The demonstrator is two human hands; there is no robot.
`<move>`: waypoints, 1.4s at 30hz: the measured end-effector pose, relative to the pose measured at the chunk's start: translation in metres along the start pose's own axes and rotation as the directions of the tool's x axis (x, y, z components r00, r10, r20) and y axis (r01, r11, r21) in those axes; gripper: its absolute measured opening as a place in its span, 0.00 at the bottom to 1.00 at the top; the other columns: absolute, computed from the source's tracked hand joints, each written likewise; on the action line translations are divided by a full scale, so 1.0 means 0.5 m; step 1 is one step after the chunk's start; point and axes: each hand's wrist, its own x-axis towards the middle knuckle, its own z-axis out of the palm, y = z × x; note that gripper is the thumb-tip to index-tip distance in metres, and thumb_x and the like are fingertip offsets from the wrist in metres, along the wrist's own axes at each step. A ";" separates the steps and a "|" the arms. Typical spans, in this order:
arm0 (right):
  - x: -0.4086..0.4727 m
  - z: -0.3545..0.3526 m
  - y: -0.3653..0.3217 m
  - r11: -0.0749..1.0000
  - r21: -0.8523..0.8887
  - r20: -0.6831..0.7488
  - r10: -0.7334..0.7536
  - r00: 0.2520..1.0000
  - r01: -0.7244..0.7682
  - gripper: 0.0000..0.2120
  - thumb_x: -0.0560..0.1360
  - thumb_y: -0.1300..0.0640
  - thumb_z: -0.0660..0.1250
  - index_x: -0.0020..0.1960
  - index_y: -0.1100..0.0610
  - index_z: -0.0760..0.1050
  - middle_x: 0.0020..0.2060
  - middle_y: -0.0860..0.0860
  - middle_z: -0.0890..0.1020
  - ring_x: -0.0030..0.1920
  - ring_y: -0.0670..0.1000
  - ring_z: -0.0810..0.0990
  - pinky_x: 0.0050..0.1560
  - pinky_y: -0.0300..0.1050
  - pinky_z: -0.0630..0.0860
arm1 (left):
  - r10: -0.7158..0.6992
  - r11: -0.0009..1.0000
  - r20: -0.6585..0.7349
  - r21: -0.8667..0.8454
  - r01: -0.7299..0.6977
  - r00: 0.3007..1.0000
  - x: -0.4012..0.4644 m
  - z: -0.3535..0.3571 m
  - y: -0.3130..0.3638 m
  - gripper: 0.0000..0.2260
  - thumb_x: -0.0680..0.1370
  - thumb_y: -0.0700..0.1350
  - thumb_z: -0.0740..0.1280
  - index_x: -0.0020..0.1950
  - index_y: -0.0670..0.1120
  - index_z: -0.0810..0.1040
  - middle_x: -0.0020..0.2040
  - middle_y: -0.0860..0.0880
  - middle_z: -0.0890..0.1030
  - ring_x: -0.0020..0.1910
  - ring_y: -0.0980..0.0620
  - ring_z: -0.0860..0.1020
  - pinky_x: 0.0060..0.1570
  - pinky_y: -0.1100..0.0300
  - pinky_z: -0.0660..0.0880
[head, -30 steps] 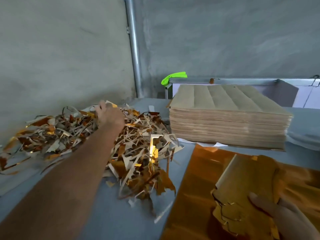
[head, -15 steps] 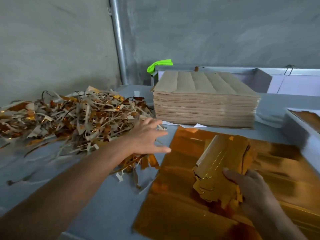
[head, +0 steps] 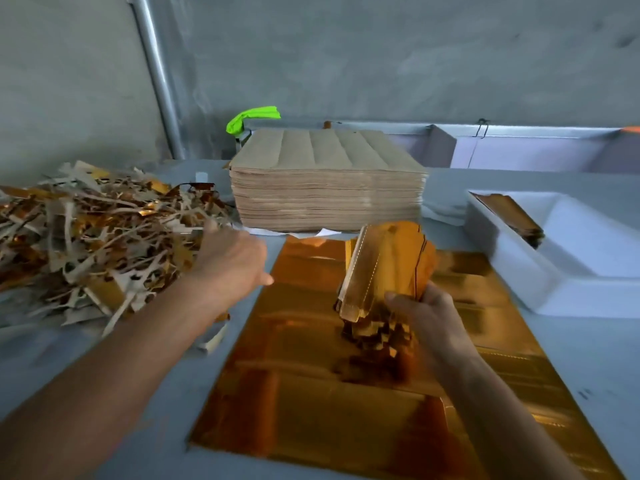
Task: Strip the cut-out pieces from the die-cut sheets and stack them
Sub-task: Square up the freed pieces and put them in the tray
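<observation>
Cut-out pieces, gold, clamped in right hand over die-cut sheet; edges best squared before stacking; left hand spread, empty.

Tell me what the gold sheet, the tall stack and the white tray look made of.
Gold sheet: seemingly foil-faced card, mirror-glossy, throwing reflections.
Stack: matte brown-grey paperboard, many thin layered edges showing.
Tray: possibly foam or moulded plastic; thick, matte white walls.

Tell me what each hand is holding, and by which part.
The right hand grips a bundle of gold cut-out pieces by its lower end, held upright over the gold sheet. The left hand holds nothing, fingers open beside the scrap pile.
</observation>
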 end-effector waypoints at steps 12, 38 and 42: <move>-0.029 -0.025 0.031 0.976 -0.085 0.009 -0.203 0.979 0.203 0.17 0.74 0.68 0.63 0.52 0.48 0.73 0.39 0.49 0.83 0.43 0.48 0.82 0.38 0.38 0.79 | -0.007 -0.413 0.188 -0.895 0.169 0.982 -0.096 0.021 0.279 0.24 0.67 0.62 0.70 0.48 0.43 0.76 0.41 0.46 0.81 0.46 0.45 0.81 0.44 0.50 0.79; -0.076 -0.043 0.058 0.971 -0.047 -0.078 -0.239 0.968 0.236 0.15 0.77 0.67 0.57 0.52 0.50 0.76 0.40 0.51 0.83 0.41 0.50 0.82 0.36 0.40 0.80 | 0.193 -0.196 0.090 -0.972 0.128 0.977 -0.123 0.062 0.300 0.06 0.79 0.46 0.65 0.55 0.51 0.75 0.51 0.47 0.82 0.52 0.51 0.80 0.55 0.52 0.78; -0.055 -0.088 0.011 0.952 -0.063 -0.089 -0.303 0.949 0.298 0.14 0.74 0.69 0.64 0.51 0.51 0.74 0.41 0.42 0.83 0.43 0.39 0.81 0.32 0.28 0.75 | 0.169 0.196 -0.038 -0.978 -0.072 0.985 -0.095 0.016 0.265 0.03 0.80 0.45 0.63 0.46 0.51 0.72 0.41 0.50 0.76 0.40 0.55 0.76 0.38 0.64 0.74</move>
